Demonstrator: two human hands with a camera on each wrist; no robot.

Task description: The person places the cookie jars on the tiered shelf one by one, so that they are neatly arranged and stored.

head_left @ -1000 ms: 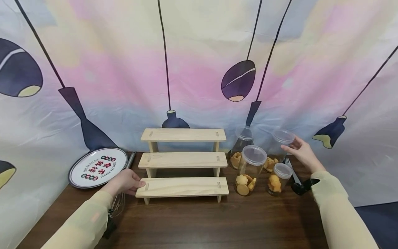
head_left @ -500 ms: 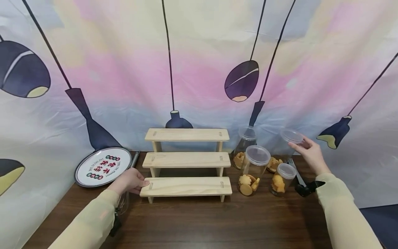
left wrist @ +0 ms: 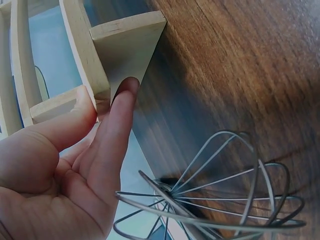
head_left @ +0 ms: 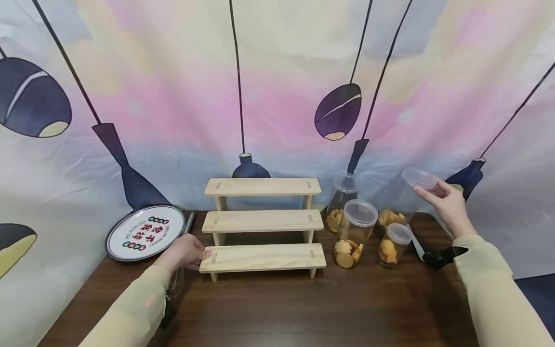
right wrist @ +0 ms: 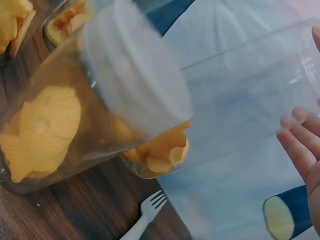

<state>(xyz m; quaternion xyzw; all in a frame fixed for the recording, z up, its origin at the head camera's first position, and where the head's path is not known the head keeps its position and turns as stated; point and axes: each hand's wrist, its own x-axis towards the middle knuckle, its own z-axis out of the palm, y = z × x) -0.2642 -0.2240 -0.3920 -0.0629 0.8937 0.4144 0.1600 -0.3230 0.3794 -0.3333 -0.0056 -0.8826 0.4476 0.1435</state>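
In the head view my left hand (head_left: 184, 251) pinches the left end of the lowest board of a three-step wooden display stand (head_left: 262, 221). The left wrist view shows the thumb (left wrist: 77, 117) above that board and the fingers under it. On the right, my right hand (head_left: 446, 205) grips the lidded top of a tall clear jar (head_left: 401, 200) that leans to the right. Orange cookies (right wrist: 162, 150) lie in the bottom of this jar. A smaller lidded jar (head_left: 392, 246) stands in front of it and covers part of it in the right wrist view.
Two more cookie jars, one in front (head_left: 355, 231) and one behind (head_left: 342, 205), stand right of the stand. A fork (right wrist: 145, 215) lies beside the held jar. At left are a plate (head_left: 172, 229) and a wire whisk (left wrist: 200, 200). A printed cloth (head_left: 277, 106) hangs behind the table.
My right hand has moved right and slightly up with the top of the tall jar, which leans more. My left hand keeps its hold on the stand. The head view has shifted slightly.
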